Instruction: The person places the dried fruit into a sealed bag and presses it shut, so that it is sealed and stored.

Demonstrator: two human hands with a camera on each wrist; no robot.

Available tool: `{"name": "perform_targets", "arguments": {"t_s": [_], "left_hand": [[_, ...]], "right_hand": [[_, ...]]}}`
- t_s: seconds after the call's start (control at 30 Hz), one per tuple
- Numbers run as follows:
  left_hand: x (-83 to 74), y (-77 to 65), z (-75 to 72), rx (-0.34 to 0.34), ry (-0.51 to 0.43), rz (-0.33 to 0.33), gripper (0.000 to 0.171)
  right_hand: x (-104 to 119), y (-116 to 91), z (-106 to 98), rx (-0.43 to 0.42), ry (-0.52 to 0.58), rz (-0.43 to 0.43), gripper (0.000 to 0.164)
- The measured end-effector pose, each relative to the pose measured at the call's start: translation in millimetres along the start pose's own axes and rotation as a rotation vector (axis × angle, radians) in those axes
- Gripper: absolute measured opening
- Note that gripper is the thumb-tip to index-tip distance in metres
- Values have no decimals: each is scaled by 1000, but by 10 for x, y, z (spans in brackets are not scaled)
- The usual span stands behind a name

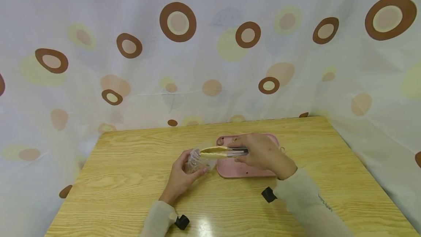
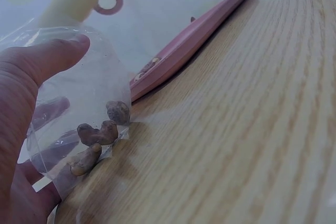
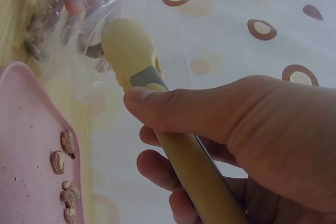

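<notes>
My left hand (image 1: 182,175) holds a clear plastic bag (image 1: 196,161), with thumb and fingers around its sides. Several brown, lumpy, curved nut-like pieces (image 2: 100,132) lie in the bottom of the bag, close to the table. My right hand (image 1: 263,153) grips a pair of tongs (image 1: 213,154) with cream-coloured tips and grey metal arms. The thumb presses one arm, and the fingers are curled at the other side. In the right wrist view, the tong heads (image 3: 128,48) are at the mouth of the bag, with a dark piece just beside them.
Under and beside my right hand lies a pink tray (image 1: 230,171), with several similar brown pieces (image 3: 67,198) along one side and small crumbs. A small ring-shaped bit (image 1: 282,150) is at its right edge. The wooden table (image 1: 125,178) backs onto a patterned curtain (image 1: 210,65).
</notes>
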State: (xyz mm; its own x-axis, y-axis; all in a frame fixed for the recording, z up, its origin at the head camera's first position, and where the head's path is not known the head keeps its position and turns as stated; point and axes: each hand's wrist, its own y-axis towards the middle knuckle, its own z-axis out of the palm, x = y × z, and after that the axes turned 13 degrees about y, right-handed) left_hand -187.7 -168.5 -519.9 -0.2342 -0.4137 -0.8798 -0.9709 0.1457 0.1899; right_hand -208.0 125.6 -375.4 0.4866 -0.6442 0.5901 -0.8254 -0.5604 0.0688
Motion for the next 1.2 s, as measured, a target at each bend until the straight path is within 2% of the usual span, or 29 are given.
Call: {"name": "perform_targets", "arguments": {"t_s": [0.27,0.5,0.77,0.97,1.2], "left_hand": [[-15,-15,7,2,-1,4,65],[-62,-5,20,3,16,-3,65],[-35,-17,6,-18,34,-2,67],[22,-45,1,-30,22,-24,66],[-10,-32,15,-25,15,3,67]], "right_hand": [[42,-57,-42,-11,-53,-43,48],[51,-128,-99,-32,-111,-29,49],[-73,-239,-157,-63,-4,-64,50],[-249,-374,-94,-162,23,-96,52],[-444,-480,27,-291,50,-34,48]]}}
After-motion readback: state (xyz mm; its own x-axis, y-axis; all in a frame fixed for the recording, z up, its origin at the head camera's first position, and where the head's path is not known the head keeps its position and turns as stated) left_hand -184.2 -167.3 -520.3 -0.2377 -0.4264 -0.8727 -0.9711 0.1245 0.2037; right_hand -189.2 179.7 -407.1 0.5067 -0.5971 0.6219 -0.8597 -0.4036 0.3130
